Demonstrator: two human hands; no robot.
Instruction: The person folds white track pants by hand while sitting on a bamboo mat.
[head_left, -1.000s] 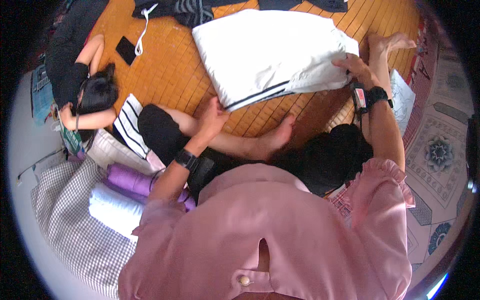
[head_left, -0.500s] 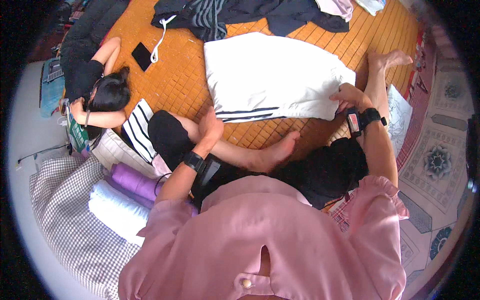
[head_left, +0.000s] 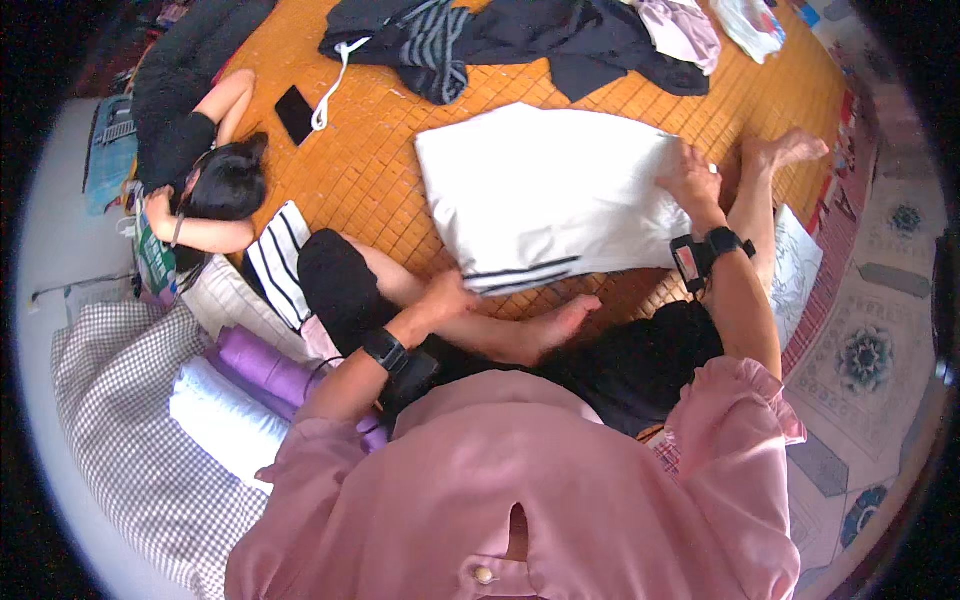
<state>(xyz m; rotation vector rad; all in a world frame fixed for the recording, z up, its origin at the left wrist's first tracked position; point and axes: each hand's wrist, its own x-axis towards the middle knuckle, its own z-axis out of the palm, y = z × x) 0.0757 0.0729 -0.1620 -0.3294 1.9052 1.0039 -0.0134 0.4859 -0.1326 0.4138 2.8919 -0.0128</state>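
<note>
A white garment with dark stripes along its near edge lies folded on the woven mat in front of my crossed legs. My left hand is closed at the garment's near left corner, by the striped hem; its fingertips are partly hidden. Over at the right edge, my right hand rests on the cloth with its fingers spread. Each wrist wears a black strap with a small device.
Dark clothes lie at the far side, with a pink cloth beside them. A black phone and white cord are at far left, near a person lying down. Purple and white rolls sit left.
My right hand has moved from the near right corner up onto the garment's right edge, its fingers spreading. The garment and my left hand appear lower in view, which has shifted slightly.
</note>
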